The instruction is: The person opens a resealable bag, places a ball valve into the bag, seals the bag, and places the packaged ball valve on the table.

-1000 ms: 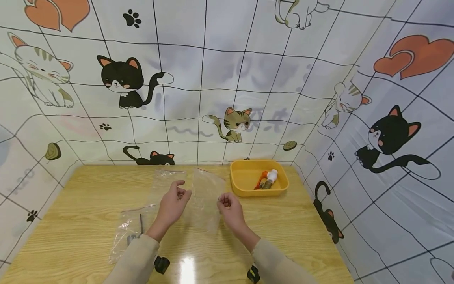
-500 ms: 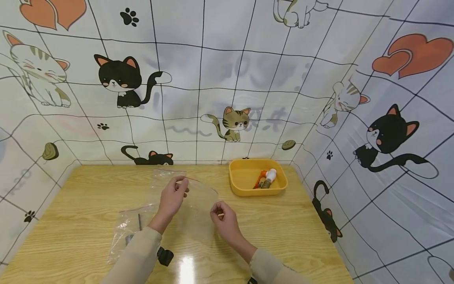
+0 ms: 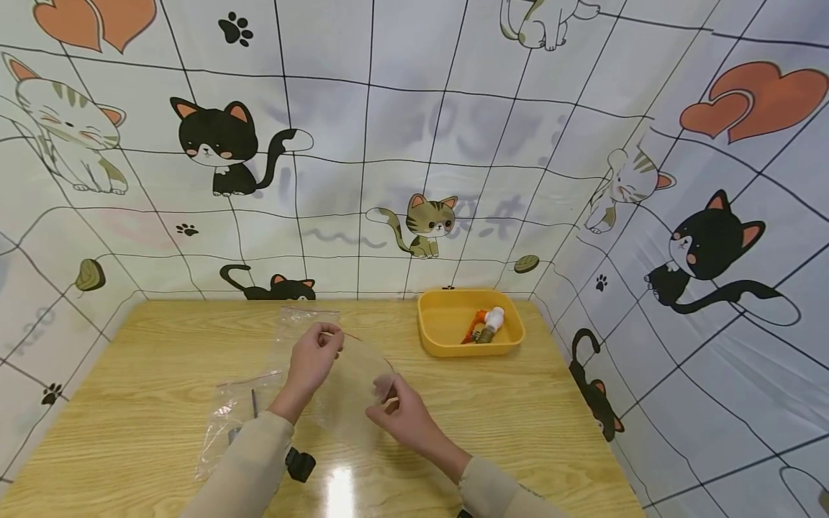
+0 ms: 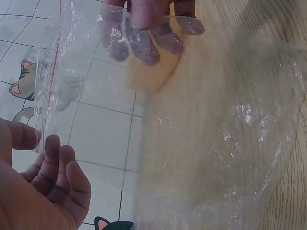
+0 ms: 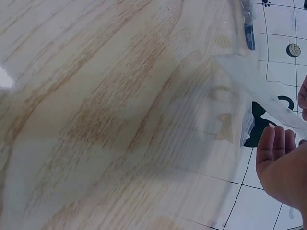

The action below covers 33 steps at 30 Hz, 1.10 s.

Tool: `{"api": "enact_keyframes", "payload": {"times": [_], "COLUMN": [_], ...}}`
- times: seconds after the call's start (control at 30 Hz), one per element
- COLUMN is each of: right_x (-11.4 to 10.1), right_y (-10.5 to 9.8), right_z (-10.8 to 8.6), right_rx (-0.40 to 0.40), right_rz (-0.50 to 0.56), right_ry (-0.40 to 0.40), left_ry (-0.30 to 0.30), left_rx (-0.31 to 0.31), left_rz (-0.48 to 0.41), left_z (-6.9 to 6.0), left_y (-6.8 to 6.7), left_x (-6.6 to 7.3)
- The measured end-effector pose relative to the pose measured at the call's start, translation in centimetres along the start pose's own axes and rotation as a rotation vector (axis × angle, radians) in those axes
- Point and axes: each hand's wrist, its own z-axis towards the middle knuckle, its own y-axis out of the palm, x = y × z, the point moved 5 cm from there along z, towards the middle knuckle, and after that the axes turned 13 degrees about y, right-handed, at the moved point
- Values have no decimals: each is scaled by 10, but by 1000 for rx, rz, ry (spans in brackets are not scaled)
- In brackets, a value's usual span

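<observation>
A clear zip bag (image 3: 350, 392) with a red line along its top edge hangs tilted above the table between both hands. My left hand (image 3: 313, 365) pinches the top left corner; in the left wrist view that hand (image 4: 53, 189) has its thumb and fingers at the zip strip. On the bag's right side is my right hand (image 3: 408, 417). In the left wrist view its thumb lies in front of the plastic, with the other fingers (image 4: 144, 48) seen through it. The right wrist view catches this hand (image 5: 285, 165) at the edge. I see nothing inside the bag.
A second clear bag (image 3: 214, 432) at the left holds a thin dark rod and a greyish piece, partly behind the left sleeve. Another clear bag (image 3: 291, 324) lies farther back. At the back right, a yellow tray (image 3: 430, 338) contains an orange item (image 3: 476, 325) and a white bulb-like piece (image 3: 494, 318).
My left hand has taken hold of the bag's top left corner. The bag has shifted left and tilted. My right hand has moved left and lower, its fingers now behind the plastic.
</observation>
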Motion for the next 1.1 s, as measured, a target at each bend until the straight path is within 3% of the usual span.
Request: {"api": "enact_keyframes", "payload": {"times": [0.1,0.3,0.53,0.7,0.87,1.1], "right_x": [-2,-8,-47,-56,-54,-32], "right_y": [1,-1,-10,-17,-21,-19], "right_z": [-2,-4,-22,-22,-19,-6], "right_rx": [-38,-29,-75,-46,-22,-45], "right_rz": [15,15,85,174,228,264], "right_ry": [21,35,54,34,94,185], "left_ry": [11,48,106,153,190,249], "left_rx": [11,8,5,-4,-20,-45], "left_rz": [30,84,147,183,201,203], "left_z": [-1,-3,-4,-4,-4,-4], "left_y": [0,1,0,1,4,10], "left_x": [2,6,11,11,12,18]}}
